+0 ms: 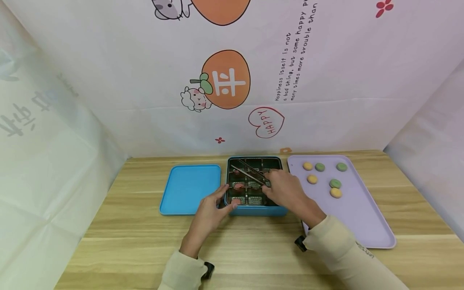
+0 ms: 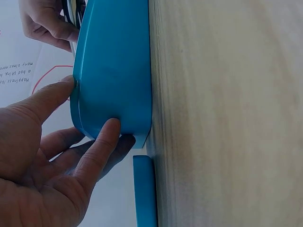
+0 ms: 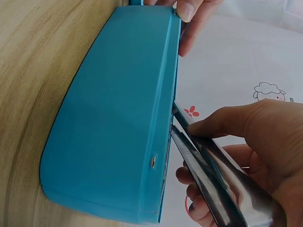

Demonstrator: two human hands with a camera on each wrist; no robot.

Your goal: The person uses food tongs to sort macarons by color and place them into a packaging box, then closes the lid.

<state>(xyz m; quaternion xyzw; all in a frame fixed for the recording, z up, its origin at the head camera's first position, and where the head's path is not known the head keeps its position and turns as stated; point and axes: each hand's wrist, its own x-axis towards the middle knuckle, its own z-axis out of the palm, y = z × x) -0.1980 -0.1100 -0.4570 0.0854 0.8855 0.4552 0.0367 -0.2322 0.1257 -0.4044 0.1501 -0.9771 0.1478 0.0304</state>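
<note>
In the head view my right hand [image 1: 284,189] grips metal tongs [image 1: 249,175] over a blue box [image 1: 259,211] with a dark, divided insert. The two arms of the tongs stand apart, their tips over the back left compartments. Pinkish-red round pieces [image 1: 238,186] lie in the left column of compartments. My left hand [image 1: 209,211] rests at the box's front left corner, thumb on the rim. Its extended fingers touch the box's side in the left wrist view. The right wrist view shows the tongs [image 3: 213,184] between thumb and fingers, their tips hidden behind the rim.
A flat blue lid [image 1: 190,189] lies left of the box. To the right, a lilac tray [image 1: 357,223] bears several yellow pieces [image 1: 312,179] and green pieces [image 1: 342,166]. A printed white cloth [image 1: 156,100] hangs behind the wooden table [image 1: 250,249].
</note>
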